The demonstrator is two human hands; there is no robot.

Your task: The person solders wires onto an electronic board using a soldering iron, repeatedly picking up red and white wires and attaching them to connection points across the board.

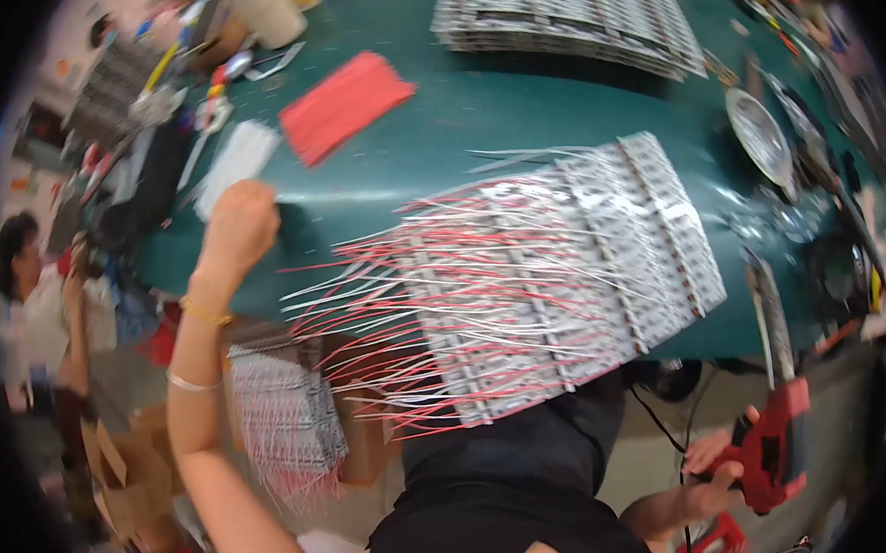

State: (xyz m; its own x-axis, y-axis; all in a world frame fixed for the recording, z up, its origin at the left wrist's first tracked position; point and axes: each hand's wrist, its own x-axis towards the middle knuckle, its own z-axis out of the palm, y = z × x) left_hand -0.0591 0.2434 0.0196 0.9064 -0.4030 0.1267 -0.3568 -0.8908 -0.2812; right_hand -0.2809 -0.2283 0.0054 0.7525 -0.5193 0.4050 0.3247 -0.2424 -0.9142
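Note:
My left hand [238, 232] is closed, its fingers curled at the near end of a bundle of white wires [242, 167] on the table. Whether a wire sits in the fingers is hidden. My right hand [714, 471] grips a red and black pistol-grip tool [772, 444] off the table's near edge at the right, its long thin front end pointing away from me. Between the hands a grey-white panel of small boards [651, 236] lies tilted, overhanging the near edge. Many red and white wires [444, 286] stick out from its left side.
A stack of similar panels [565, 15] stands at the back of the green table [387, 169]. Red wires [346, 106] lie bundled behind my left hand. A metal dish [759, 140] is at the right. Wired panels [285, 410] hang lower left; another person [48, 297] sits far left.

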